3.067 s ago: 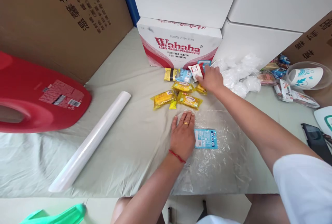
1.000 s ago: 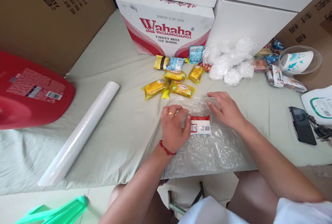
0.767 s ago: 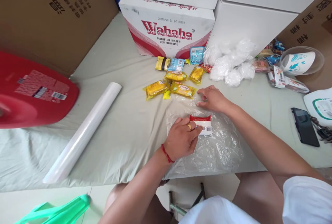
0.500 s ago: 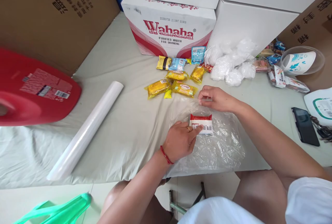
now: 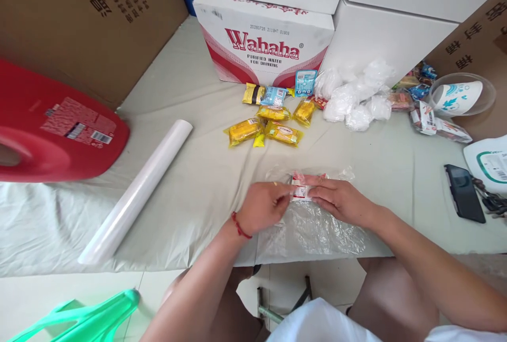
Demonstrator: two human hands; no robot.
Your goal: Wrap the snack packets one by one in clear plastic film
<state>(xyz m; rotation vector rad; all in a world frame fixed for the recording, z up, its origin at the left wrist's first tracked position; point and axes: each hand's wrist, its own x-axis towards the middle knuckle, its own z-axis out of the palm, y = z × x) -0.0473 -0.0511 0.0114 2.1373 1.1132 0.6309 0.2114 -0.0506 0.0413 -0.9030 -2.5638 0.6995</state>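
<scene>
Small red-and-white snack packet (image 5: 300,188) lay on crinkled clear plastic sheet (image 5: 317,226) on bench (image 5: 190,183), pinched between left hand (image 5: 263,207) and right hand (image 5: 340,199); film was folded over packet, both hands closed on it.

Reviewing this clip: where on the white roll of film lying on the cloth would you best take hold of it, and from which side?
Grip the white roll around its middle, from above, fingers across its width. It lies flat and slanted on the grey cloth, long and round, so a mid-length hold should likely keep it balanced. Its sides are bare of clutter; the red container sits apart to the left. Both the left hand and the right hand are busy at the packet.
</scene>
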